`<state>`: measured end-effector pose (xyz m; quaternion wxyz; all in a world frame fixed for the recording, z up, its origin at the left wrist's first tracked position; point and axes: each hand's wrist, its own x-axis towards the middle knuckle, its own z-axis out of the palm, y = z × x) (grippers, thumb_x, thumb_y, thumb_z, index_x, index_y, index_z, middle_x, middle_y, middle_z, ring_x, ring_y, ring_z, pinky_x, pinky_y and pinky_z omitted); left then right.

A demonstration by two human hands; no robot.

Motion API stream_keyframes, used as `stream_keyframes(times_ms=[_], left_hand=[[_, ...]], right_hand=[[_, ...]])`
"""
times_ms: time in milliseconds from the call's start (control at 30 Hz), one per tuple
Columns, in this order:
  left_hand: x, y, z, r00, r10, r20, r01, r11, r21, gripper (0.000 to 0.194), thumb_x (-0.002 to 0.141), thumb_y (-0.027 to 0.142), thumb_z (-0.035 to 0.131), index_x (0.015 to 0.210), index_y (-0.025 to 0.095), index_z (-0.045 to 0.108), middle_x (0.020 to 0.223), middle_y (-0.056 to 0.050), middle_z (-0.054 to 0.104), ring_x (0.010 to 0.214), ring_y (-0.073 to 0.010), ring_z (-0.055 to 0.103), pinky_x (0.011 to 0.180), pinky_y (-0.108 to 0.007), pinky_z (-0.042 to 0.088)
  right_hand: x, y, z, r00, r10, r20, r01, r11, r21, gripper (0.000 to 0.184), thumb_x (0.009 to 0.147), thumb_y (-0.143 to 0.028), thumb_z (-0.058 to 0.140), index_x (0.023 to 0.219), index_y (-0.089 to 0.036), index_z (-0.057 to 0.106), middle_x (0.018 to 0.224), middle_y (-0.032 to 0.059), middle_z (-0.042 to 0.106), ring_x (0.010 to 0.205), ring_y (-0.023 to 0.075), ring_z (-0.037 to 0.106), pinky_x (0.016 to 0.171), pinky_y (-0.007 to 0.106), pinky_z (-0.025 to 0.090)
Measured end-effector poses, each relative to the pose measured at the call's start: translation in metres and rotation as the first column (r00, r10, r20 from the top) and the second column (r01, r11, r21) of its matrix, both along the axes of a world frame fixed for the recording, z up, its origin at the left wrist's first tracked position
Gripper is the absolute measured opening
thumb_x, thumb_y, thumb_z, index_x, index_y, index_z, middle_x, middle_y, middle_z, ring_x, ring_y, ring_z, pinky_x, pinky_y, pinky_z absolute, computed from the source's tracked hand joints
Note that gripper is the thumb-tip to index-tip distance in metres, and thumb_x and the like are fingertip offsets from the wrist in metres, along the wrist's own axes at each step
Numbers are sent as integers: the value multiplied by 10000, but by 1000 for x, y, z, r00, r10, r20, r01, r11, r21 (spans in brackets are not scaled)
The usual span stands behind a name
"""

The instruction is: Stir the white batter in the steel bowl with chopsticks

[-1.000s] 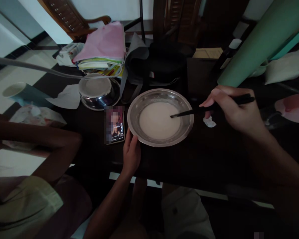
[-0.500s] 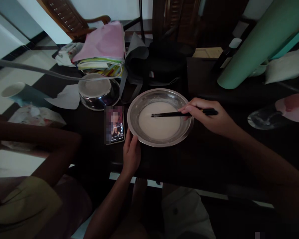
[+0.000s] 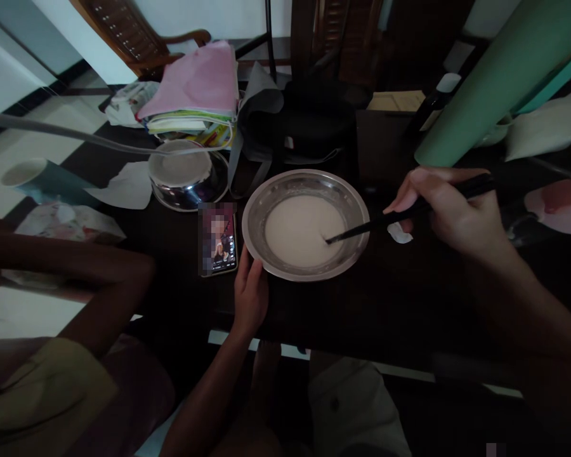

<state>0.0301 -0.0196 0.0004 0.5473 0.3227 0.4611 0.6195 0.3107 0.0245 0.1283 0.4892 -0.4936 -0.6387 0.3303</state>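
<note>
A metal bowl (image 3: 253, 238) on the dark table holds a smooth, milky white liquid (image 3: 299, 228). My left hand (image 3: 252, 295) is closed on the bowl's near left rim, thumb on the outside and the other fingers partly hidden behind it. To the right of the bowl, my right hand (image 3: 450, 203) grips dark chopsticks (image 3: 375, 225). Their tips dip into the liquid near its right side, and the shafts slant up over the rim. A small white scrap (image 3: 400, 233) shows just under my right fingers; I cannot tell what it is.
A lit phone (image 3: 223, 244) lies left of the bowl. Behind it stands an upturned metal bowl (image 3: 185, 178). A black bag (image 3: 309, 127) sits at the back, and a green cylinder (image 3: 480, 89) leans in at right. Another person's arm (image 3: 99, 279) rests at left.
My right hand has drawn back to the right with the chopsticks, whose tips shifted from the liquid's middle toward its right side. The white scrap has come into view. My left hand stays put.
</note>
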Motion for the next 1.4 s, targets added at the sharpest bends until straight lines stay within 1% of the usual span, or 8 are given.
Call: stream_keyframes(times_ms=[267,500,633,767,933,1033,1233,1400], left_hand=[[1,0,0,999,19,33,-19,1000,-3,561,879,388,731,1426,328,617,1569,-26,550,1520,-261,414,1247,-373,349],[0,0,1,1000,3,13,-3,1000,1,596,879,435,729,1450,329,595,1569,-31,550,1521,-261,413,1256,-388,335],[0,-1,2,1000,3,5,-3,1000,-5,605,886,429,727,1465,336,580,1594,-28,520,1533,-270,391,1266,-401,319],[1,-1,3,1000,-3,15,3,1000,21,591,890,422,724,1458,333,590,1593,-27,521,1528,-267,401,1260,-393,334],[1,0,2,1000,-6,-1,6,999,35,569,904,415,707,1455,337,591,1587,-30,528,1522,-262,412,1268,-397,316],[1,0,2,1000,8,-8,-7,1000,25,579,889,432,720,1446,331,601,1569,-33,549,1510,-266,432,1261,-395,329],[1,0,3,1000,9,-2,-9,1000,15,572,882,434,732,1432,325,616,1564,-25,555,1513,-266,424,1245,-373,352],[2,0,4,1000,13,26,-14,1000,27,579,860,419,762,1415,313,635,1559,-26,562,1517,-269,416,1250,-374,338]], right_hand=[[-22,6,-14,976,189,104,-184,981,-57,344,952,-513,632,731,-278,753,756,14,741,657,172,662,625,335,538],[-19,15,-27,969,87,233,-108,991,80,279,979,-450,606,790,-289,732,799,22,723,794,202,676,716,358,530],[-14,13,-17,971,-18,238,-22,986,168,380,988,-468,584,689,-249,666,706,23,668,672,181,618,623,356,485],[-3,6,-4,989,-77,129,67,995,79,392,982,-507,591,679,-279,691,672,34,659,575,174,568,544,375,442],[2,4,1,1000,6,21,-5,999,-53,386,951,-519,636,654,-285,712,689,39,696,506,166,564,461,369,418],[-6,7,-4,994,106,12,-104,989,-106,392,949,-522,635,670,-260,719,721,23,725,543,159,620,504,341,484],[-20,16,-23,971,188,145,-187,982,-23,238,967,-399,638,803,-296,777,846,9,770,816,193,714,743,342,557],[-13,22,-28,971,62,230,-86,992,93,292,969,-449,630,769,-272,748,805,28,746,780,199,686,686,351,519]])
